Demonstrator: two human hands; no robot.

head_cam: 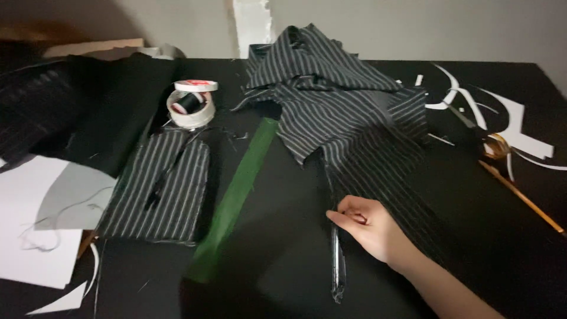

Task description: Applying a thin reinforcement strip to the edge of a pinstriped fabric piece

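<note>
Resting on table (283, 236): right hand (369, 227), fingers curled, pinching edge of striped cloth (348, 118).
Cloth: heaped at table's middle, one strip running toward hand.
Beside hand: dark ruler (337, 266), touching fingertips.
Left of ruler: green strip (236, 195), striped panel (162, 189), thread spool (189, 103).

1. You are pinching matt, woven pinstriped cloth (348, 118) with your right hand (369, 227).
2. You are working on a matt black desk (283, 236).
3. You are facing a smooth, translucent green plastic ruler (236, 195) and matt white paper (29, 236).
</note>
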